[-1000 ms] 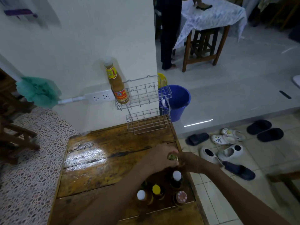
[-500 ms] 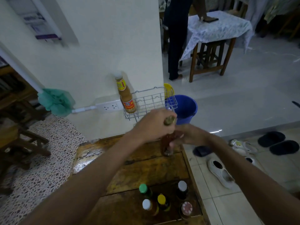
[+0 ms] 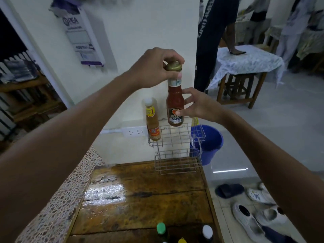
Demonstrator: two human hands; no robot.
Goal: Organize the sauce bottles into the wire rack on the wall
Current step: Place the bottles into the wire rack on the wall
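A red ketchup bottle (image 3: 175,104) with a gold cap hangs upright just above the upper tier of the wire rack (image 3: 177,137) on the wall. My left hand (image 3: 154,67) grips its cap and neck from above. My right hand (image 3: 198,106) steadies the labelled body from the right, fingers on the label. An orange sauce bottle (image 3: 152,120) with a white cap stands in the rack's left end. The lower tier (image 3: 177,163) holds nothing. Several more bottles (image 3: 161,228) stand on the wooden table (image 3: 140,199) at the bottom edge, only their caps showing.
A blue bucket (image 3: 210,142) sits on the floor right of the rack. A wall socket (image 3: 135,132) is left of the rack. Shoes (image 3: 249,216) lie on the floor to the right. A person (image 3: 215,32) stands by a cloth-covered table (image 3: 245,62) behind.
Both hands lifted the ketchup bottle off the table, away from the other bottles, and carried it up and forward to above the rack's upper tier. The view tilted up.
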